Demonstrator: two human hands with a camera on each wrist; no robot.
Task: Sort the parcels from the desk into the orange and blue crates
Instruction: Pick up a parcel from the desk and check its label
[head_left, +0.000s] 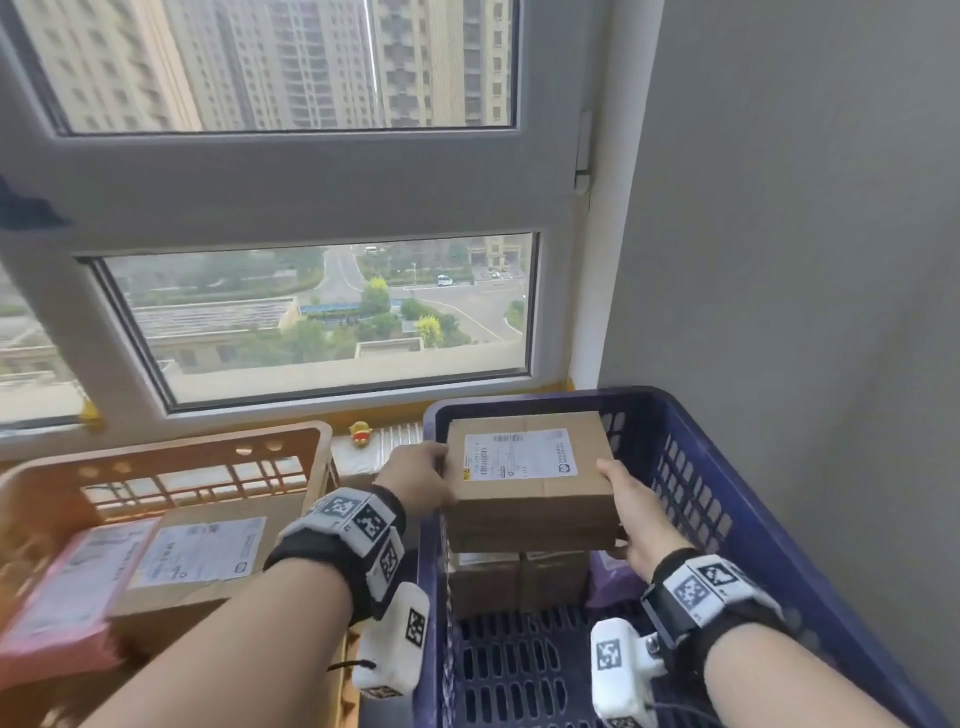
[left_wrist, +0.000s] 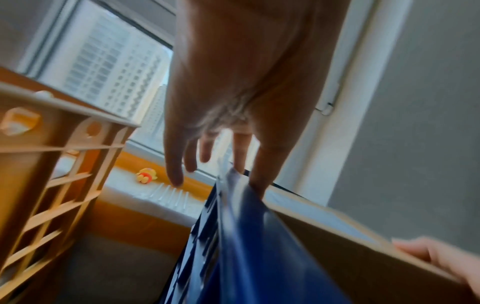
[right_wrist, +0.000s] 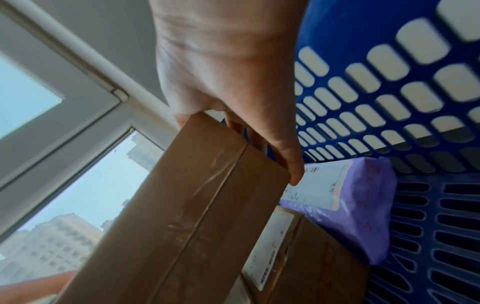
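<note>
Two hands carry one cardboard parcel (head_left: 530, 480) over the blue crate (head_left: 727, 467), label side up. The left hand (head_left: 415, 480) presses its thumb against the parcel's left edge; the left wrist view shows its other fingers (left_wrist: 174, 164) spread and fairly straight, outside the crate's left rim. The right hand (head_left: 636, 512) clasps the right edge, thumb on top and fingers curled underneath, as the right wrist view confirms. The parcel hangs inside the crate's walls, toward the far left corner, above what is already there; whether it touches the box beneath cannot be told.

Below it in the blue crate sits another cardboard box (right_wrist: 306, 265) bearing a white label, and just beside that, against the right wall, a purple plastic mailer bag (right_wrist: 363, 205). The near half of the crate's slotted floor is bare.

To the left stands the orange crate (head_left: 171, 457). It holds a large cardboard box (head_left: 197, 561) with a white label and, at its left edge, a pink mailer (head_left: 67, 597).

Judging from this, sorting is well under way: at least two parcels lie in each crate, and this one is about to be set down in the blue one. The desk is out of view, so how many parcels remain cannot be told.

Beyond the crates, a small yellow toy (head_left: 361, 433) sits on the windowsill.
</note>
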